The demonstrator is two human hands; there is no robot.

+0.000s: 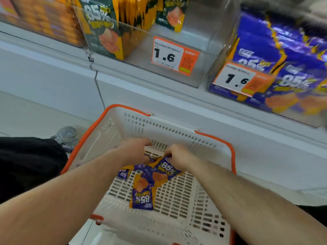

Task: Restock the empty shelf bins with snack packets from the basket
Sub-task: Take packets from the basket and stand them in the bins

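Observation:
A white basket point(208, 206) with orange handles sits low in front of the shelf. A few purple and orange snack packets point(143, 197) lie on its floor. Both hands reach into it. My right hand point(178, 157) pinches the top edge of a purple packet point(163, 171) marked 85%. My left hand point(134, 150) is curled over the packets beside it; what its fingers hold is hidden. On the shelf above, a clear bin at right point(219, 36) holds many purple packets point(286, 71). The middle clear bin point(177, 80) holds green and yellow packets point(106, 32) at its left, with bare room at its right.
Orange price tags reading 1.6 hang on the middle bin point(174, 55) and the right bin point(242, 79). A bin of orange packets point(44, 16) stands at the upper left. A grey shoe point(66, 136) and a dark trouser leg point(26, 165) are left of the basket.

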